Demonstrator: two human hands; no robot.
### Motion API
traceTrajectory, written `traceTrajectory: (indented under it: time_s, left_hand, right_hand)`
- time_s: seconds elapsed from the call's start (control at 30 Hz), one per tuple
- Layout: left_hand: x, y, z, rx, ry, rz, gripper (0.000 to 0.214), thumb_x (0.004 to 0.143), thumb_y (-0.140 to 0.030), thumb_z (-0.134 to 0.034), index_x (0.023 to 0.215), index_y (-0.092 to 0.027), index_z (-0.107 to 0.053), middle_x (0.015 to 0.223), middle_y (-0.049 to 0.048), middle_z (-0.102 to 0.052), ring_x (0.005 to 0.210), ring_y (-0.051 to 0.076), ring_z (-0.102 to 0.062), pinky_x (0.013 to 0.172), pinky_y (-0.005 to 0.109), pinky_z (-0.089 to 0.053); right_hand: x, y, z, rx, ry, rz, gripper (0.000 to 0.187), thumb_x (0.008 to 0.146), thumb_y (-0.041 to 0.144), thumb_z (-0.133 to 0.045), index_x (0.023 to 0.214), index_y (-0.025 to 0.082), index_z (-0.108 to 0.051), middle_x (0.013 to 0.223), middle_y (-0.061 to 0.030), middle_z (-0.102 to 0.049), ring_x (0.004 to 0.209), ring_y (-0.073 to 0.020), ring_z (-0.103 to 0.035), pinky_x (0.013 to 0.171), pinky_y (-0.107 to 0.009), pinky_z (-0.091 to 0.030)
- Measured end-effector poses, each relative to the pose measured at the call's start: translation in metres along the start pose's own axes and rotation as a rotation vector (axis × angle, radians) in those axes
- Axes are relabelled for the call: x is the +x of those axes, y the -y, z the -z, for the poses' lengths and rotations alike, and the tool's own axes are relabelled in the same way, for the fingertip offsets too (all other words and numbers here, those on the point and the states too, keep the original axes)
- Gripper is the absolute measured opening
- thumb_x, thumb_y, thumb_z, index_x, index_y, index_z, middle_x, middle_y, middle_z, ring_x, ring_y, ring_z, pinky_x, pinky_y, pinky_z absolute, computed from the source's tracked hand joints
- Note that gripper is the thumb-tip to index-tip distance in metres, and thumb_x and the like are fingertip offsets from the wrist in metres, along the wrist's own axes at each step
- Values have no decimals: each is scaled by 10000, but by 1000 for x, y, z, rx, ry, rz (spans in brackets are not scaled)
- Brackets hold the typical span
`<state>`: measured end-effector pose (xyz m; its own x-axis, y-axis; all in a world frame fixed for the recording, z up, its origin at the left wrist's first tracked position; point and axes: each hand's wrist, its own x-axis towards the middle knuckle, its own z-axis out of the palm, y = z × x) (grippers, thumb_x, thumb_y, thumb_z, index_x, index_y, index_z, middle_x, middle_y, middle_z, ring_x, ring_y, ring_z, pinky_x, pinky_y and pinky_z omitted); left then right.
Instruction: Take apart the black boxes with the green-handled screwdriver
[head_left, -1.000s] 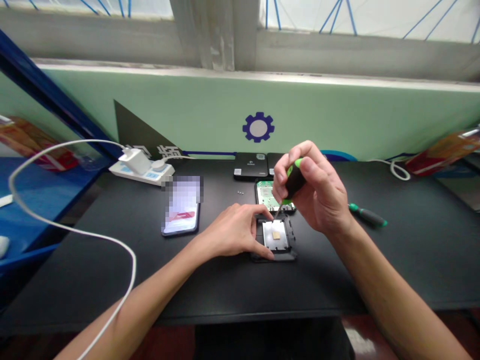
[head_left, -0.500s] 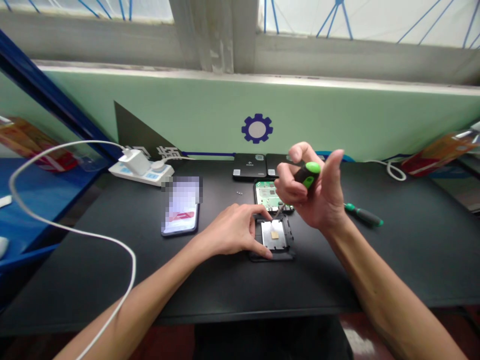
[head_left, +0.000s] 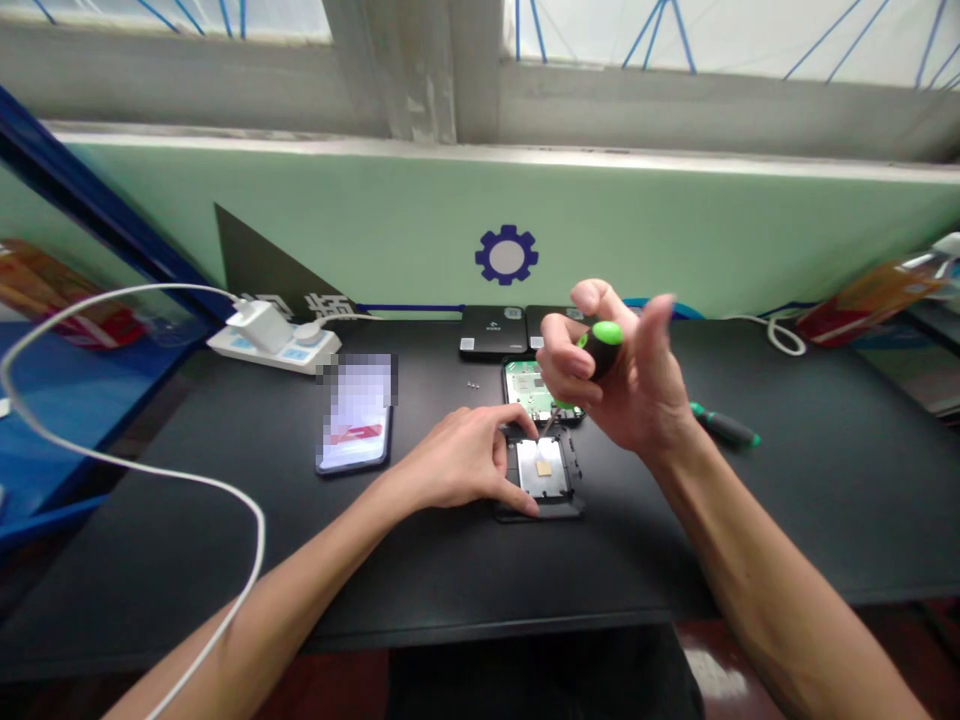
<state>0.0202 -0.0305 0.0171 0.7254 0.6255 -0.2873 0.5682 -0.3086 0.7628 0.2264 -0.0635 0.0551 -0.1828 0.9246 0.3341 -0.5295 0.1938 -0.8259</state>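
Observation:
My left hand (head_left: 472, 460) grips the left side of a black plastic cover (head_left: 538, 510), thumb at its front edge and index finger at its back. Inside the cover lies a silver metal plate (head_left: 551, 483) with a small tan square pad (head_left: 544, 467). In my right hand (head_left: 622, 380) is a screwdriver (head_left: 602, 345) with a black and green handle, held tilted by curled fingers, the thumb lifted off it. Its shaft points down to the plate's back edge, near my left index fingertip. Just behind the cover sits an open black case with a green circuit board (head_left: 523, 385), partly hidden by my right hand.
A second screwdriver (head_left: 724, 427) lies to the right. Several tiny screws (head_left: 473, 385) rest left of the circuit board. Two black boxes (head_left: 491, 332) stand at the back. On the left are a phone (head_left: 356, 415) and a power strip (head_left: 307, 352) with a white cable (head_left: 187, 480).
The screwdriver handle has turned and tipped slightly in my right hand, with the fingers shifting around it. My left hand keeps its hold on the cover. The whole view has moved slightly.

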Motion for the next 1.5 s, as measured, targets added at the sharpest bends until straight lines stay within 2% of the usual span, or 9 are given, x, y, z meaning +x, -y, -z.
traceTrajectory:
  time_s: [0.2, 0.43, 0.53, 0.7, 0.9, 1.03, 1.17, 1.3, 1.5]
  left_hand:
    - [0, 1, -1, -28, 5, -5, 787, 606, -625, -1044, 1228, -254, -735, 694, -66, -734, 646, 198, -687, 641, 290, -363]
    - [0, 3, 0, -29, 14, -4, 785, 620, -638, -1037, 1235, -253, -739, 682, -70, -735, 645, 194, -689, 642, 284, -373]
    - [1, 3, 0, -27, 18, -7, 778, 629, -639, -1036, 1237, -256, -736, 696, -67, -742, 656, 195, -701, 640, 280, -384]
    - [2, 6, -1, -26, 24, -4, 774, 628, -616, -1044, 1235, -246, -738, 693, -60, -747, 635, 191, -693, 628, 282, -390]
    - [3, 8, -1, -27, 26, -6, 780, 629, -619, -1046, 1238, -239, -742, 690, -56, -754, 635, 196, -702, 625, 281, -391]
    - [3, 7, -1, -37, 26, -6, 791, 620, -640, -1050, 1227, -238, -741, 682, -57, -759, 630, 199, -710, 631, 283, -398]
    - [3, 8, -1, -33, 7, -11, 815, 597, -661, -1057, 1222, -238, -748, 682, -54, -758, 617, 198, -700, 631, 286, -395]
    - [3, 9, -2, -35, 10, -11, 856, 573, -689, -1059, 1231, -240, -745, 676, -56, -753, 615, 197, -696, 619, 284, -389]
    - [3, 9, -2, -28, -3, -16, 865, 564, -688, -1064, 1228, -232, -752, 677, -58, -741, 613, 190, -692, 632, 279, -403]
  right_hand:
    - [4, -2, 1, -55, -18, 69, 436, 1028, 601, -818, 900, 235, -619, 833, -4, -615, 641, -148, -566, 586, -303, -485]
    - [4, -2, 2, 16, -3, 25, 578, 938, 767, -818, 860, 247, -578, 729, 44, -486, 546, -114, -372, 481, -259, -331]
    - [3, -4, 4, -7, -25, 64, 492, 915, 628, -923, 957, 267, -591, 770, 51, -561, 561, -115, -425, 511, -254, -378]
    - [4, -3, 9, -60, -18, 52, 458, 1019, 666, -796, 929, 237, -663, 822, -5, -648, 642, -152, -574, 594, -297, -498]
    - [2, -5, 10, 17, 57, 27, 545, 1018, 761, -725, 918, 230, -658, 756, 30, -526, 549, -111, -405, 492, -261, -347]
    - [2, -8, 13, -10, 33, 80, 388, 992, 569, -876, 1052, 274, -632, 822, 38, -590, 591, -118, -476, 555, -261, -424]
    - [4, -8, 15, -103, 35, 92, 416, 1064, 655, -741, 1009, 246, -688, 876, -14, -637, 678, -162, -592, 629, -320, -532]
    - [3, -9, 14, -81, 49, 41, 558, 1035, 799, -665, 973, 244, -679, 798, 1, -573, 580, -147, -475, 531, -317, -464]
    - [0, -7, 12, -41, 69, 70, 402, 1056, 659, -755, 1054, 282, -614, 795, 26, -633, 579, -141, -513, 549, -287, -439]
